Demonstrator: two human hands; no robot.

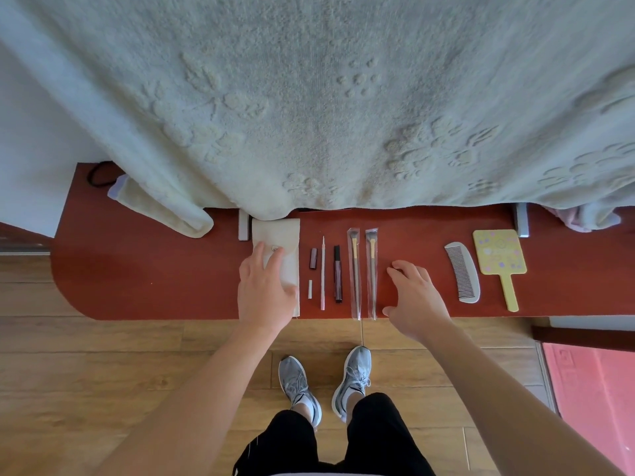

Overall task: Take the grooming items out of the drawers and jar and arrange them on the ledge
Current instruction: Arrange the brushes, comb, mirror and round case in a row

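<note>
Grooming items lie in a row on the red-brown ledge (154, 286). My left hand (263, 290) rests flat on a cream cloth pouch (281, 235) with a snap button. To its right lie a small dark tube (313, 258), a short white stick (310, 288), a thin pink pencil (322, 274), a dark mascara-like tube (337, 273) and two wrapped brushes (354, 273) (372, 269). My right hand (415, 297) hovers beside the brushes with fingers spread, holding nothing. Further right lie a grey comb (463, 271) and a yellow hand mirror (500, 257).
A pale blanket (326, 97) hangs over the back of the ledge. A rolled towel (161, 207) and a black hair tie (98, 175) lie at the left end. My shoes stand on the wooden floor (103, 355); a pink mat (591, 389) lies at the right.
</note>
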